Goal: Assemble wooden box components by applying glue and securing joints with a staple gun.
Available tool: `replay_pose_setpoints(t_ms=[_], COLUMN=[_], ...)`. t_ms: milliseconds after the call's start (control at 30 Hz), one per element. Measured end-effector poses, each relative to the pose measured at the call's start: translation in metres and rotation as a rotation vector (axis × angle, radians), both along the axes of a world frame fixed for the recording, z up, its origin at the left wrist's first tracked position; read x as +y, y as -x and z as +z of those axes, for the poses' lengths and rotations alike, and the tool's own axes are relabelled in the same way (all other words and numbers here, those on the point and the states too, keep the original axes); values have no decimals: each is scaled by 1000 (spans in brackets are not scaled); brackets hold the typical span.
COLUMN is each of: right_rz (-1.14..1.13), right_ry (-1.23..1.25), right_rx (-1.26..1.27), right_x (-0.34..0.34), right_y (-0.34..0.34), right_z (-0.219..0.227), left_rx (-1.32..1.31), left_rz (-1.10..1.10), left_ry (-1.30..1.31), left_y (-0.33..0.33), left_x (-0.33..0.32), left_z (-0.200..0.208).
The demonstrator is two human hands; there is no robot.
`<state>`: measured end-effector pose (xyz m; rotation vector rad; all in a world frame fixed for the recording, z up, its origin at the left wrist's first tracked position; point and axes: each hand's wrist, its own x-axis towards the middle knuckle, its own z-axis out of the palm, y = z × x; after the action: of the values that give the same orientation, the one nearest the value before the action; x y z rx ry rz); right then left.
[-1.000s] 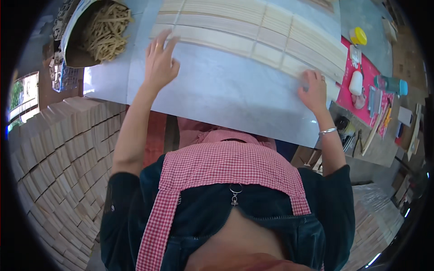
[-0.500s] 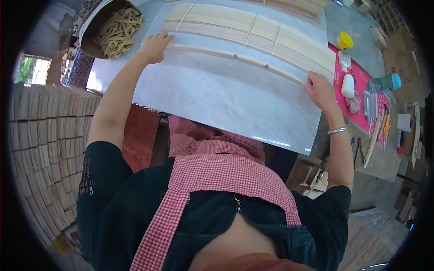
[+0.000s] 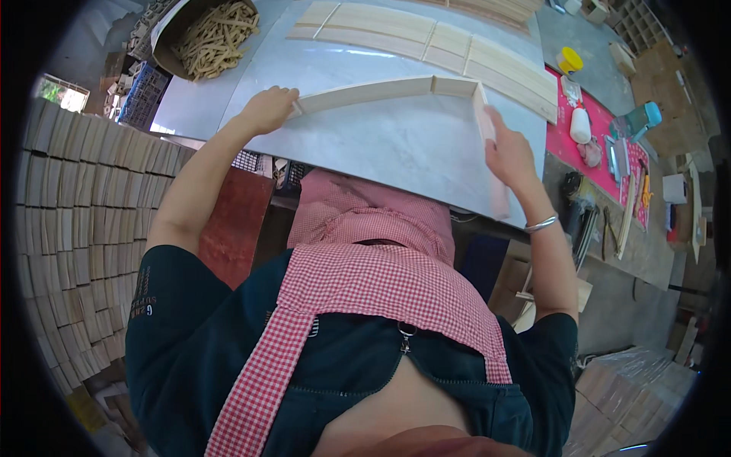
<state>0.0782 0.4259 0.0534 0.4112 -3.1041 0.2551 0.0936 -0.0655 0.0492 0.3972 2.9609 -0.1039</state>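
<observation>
A pale, jointed wooden strip [image 3: 365, 91] stands on edge on the grey-white marbled tabletop [image 3: 381, 145]. It bends at a joint near its right part, and its right section [image 3: 480, 110] runs toward me, forming a corner. My left hand [image 3: 270, 110] is closed around the strip's left end, fingers bent over it. On the right section, my right hand [image 3: 512, 154] grips the wood from its outer side, thumb and fingers partly hidden. Just beyond the strip lies a row of thin pale wooden slats [image 3: 381, 30] with narrow strips across them.
A bin [image 3: 164, 49] of short wooden sticks is at far left. On the right, a pink mat [image 3: 560, 95] bears a white bottle [image 3: 580, 126]; a yellow tub [image 3: 569, 59], blue-lidded jug [image 3: 640, 120] and pliers [image 3: 609, 232] are around it. Stacked wood pieces [image 3: 91, 228] rise at left.
The strip, nearly straight before, is now bent into a corner at its right part. My right hand has swung its right section toward me; my left hand has come slightly nearer with its end.
</observation>
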Motion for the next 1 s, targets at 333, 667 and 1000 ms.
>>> replay_pose_setpoints(t_ms=[333,667,1000], right_rz=[325,539,466], right_ry=[315,337,337], right_rx=[-26,328,331], right_x=[-117,-155,-159], right_y=[-55,-36,-35], right_z=[-13,-47,-56], left_rx=[16,86,108], left_rz=[43,360,393], left_ry=[-417,-829,-965], left_y=[-1,-3,-9], left_x=[38,50,54], left_z=[-15,-56,-64])
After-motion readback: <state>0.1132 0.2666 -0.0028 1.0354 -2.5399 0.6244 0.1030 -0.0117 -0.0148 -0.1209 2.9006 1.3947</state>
